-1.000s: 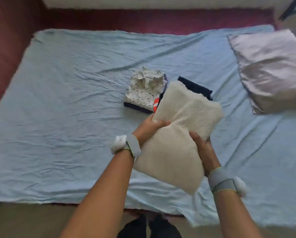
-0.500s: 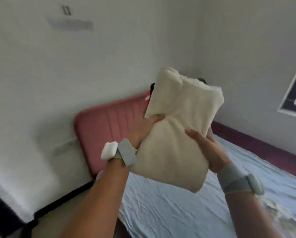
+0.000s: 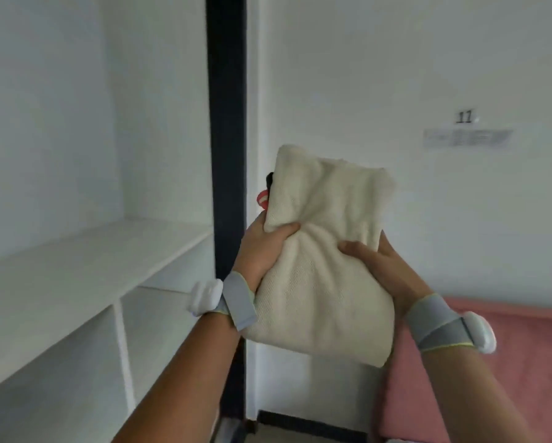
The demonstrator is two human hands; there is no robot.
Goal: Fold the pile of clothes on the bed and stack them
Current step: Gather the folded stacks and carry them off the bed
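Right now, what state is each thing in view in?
cream knit garment: folded, held up in the air by both hands.
left hand: grips the garment's left edge, thumb on top.
right hand: grips the garment's right side, thumb on top.
red and dark item: peeks out behind the garment, mostly hidden.
white shelf: top surface bare where visible.

Left wrist: I see a grey strap (image 3: 239,304) with pale yellow-green edging, carrying a white rounded module (image 3: 205,297).
Right wrist: I see a matching grey strap (image 3: 441,324) and white module (image 3: 479,335).
Forearms: bare, sleeveless.
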